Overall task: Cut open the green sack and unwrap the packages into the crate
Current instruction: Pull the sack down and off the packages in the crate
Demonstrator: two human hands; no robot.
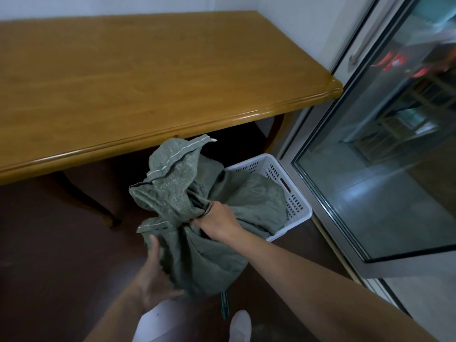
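1. The green sack (187,193) lies partly in the white plastic crate (294,204); one crumpled part rests inside the crate, and the rest bulges out over the crate's near-left rim, lifted clear of the floor (49,243).
2. The right hand (217,222) is above the crate's near-left corner; its fingers are curled tight round the sack's gathered neck, bunching the cloth into a twist.
3. Above that grip the sack's mouth flops open, up and to the left of the crate; a white stitched hem (170,161) runs along its edge.
4. The left hand (153,280) is further left of the crate and nearer the camera; it lies spread against the sack's lower side, one finger stretched up along the cloth and the thumb under the bulge; it presses rather than pinches.
5. A slim dark object with a teal edge (224,306) pokes out below the sack, on the near side of the crate; what it is cannot be told.
6. A white shoe (240,325) stands just beside that object, nearer still than the crate.
7. The crate sits on the dark floor; the wooden table (148,77) stretches beyond it and to its left; a glass door (370,156) stands just to its right.
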